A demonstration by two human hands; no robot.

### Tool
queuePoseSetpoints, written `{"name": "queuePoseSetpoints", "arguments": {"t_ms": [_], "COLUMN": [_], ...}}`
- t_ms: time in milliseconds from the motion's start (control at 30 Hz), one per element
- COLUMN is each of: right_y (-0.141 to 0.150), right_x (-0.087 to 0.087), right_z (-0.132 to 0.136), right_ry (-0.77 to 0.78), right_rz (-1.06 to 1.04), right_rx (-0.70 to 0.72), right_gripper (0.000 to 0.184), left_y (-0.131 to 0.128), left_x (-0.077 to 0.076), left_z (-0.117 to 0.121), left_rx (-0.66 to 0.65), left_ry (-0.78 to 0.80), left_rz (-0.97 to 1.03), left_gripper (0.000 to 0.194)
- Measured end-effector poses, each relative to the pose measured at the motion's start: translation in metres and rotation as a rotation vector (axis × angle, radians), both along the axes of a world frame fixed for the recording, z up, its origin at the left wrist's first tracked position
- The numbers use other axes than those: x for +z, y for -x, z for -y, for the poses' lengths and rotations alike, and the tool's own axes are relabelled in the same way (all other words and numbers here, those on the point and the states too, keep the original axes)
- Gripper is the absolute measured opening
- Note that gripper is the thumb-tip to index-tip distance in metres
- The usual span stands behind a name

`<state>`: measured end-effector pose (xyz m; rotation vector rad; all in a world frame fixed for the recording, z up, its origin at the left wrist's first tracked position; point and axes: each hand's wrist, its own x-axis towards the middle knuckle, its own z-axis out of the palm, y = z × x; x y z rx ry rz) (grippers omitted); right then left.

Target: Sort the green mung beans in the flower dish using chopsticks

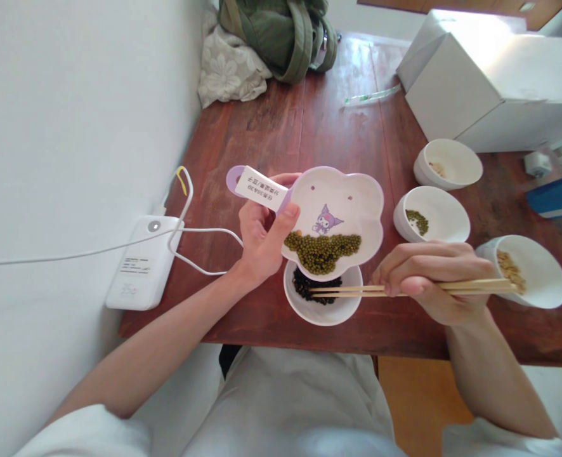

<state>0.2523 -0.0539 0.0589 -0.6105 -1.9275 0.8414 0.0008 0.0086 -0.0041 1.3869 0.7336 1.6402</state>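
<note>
My left hand [266, 235] is closed around the purple, labelled handle of a cloud-shaped dish [357, 209] with a cartoon figure inside. Green mung beans [321, 251], with some dark ones among them, lie along its near side. The dish overhangs the far part of a white bowl [326, 316] that holds black beans [304, 289]. In my right hand [437, 276] is a pair of wooden chopsticks [371, 289], their tips over the black beans. Whether the tips pinch a bean is too small to tell.
To the right stand three white bowls: one with pale pieces [471, 168], one with mung beans [452, 216], one with yellowish pieces [545, 279]. A white box [457, 89] is behind them. A power bank [143, 266] with a cable lies left; a green backpack [281, 38] is at the back.
</note>
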Motion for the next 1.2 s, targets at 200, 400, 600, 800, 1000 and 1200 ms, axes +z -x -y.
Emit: {"name": "queuePoseSetpoints", "arguments": {"t_ms": [200,400,600,800,1000,1200], "right_y": [-0.0009,-0.0001,-0.0046,-0.0071,-0.0067,-0.0051], "right_x": [-0.0013,-0.0022,-0.0003,0.0009,-0.0003,0.0013], "right_z": [0.0004,0.0008,0.0017,0.0019,0.0003,0.0005], "right_ry": [0.021,0.008,0.044,0.039,0.029,0.030], "right_rz": [0.004,0.003,-0.045,-0.019,0.036,0.055], "right_rx": [-0.007,-0.021,-0.085,-0.068,0.004,0.016], "right_gripper": [0.030,0.031,0.038,0.037,0.031,0.031], "left_y": [-0.0006,-0.0007,-0.0003,-0.0005,-0.0012,-0.0010], "left_x": [0.0014,0.0020,0.0010,0.0008,0.0015,0.0031], "left_z": [-0.0005,-0.0008,-0.0003,0.0002,-0.0001,0.0000], "left_rx": [0.004,-0.011,-0.006,-0.008,-0.004,-0.011], "left_ry": [0.022,0.020,-0.006,-0.008,-0.009,-0.019], "left_rz": [-0.006,0.010,-0.003,0.007,0.001,0.007], "left_gripper": [0.046,0.048,0.043,0.043,0.041,0.036]}}
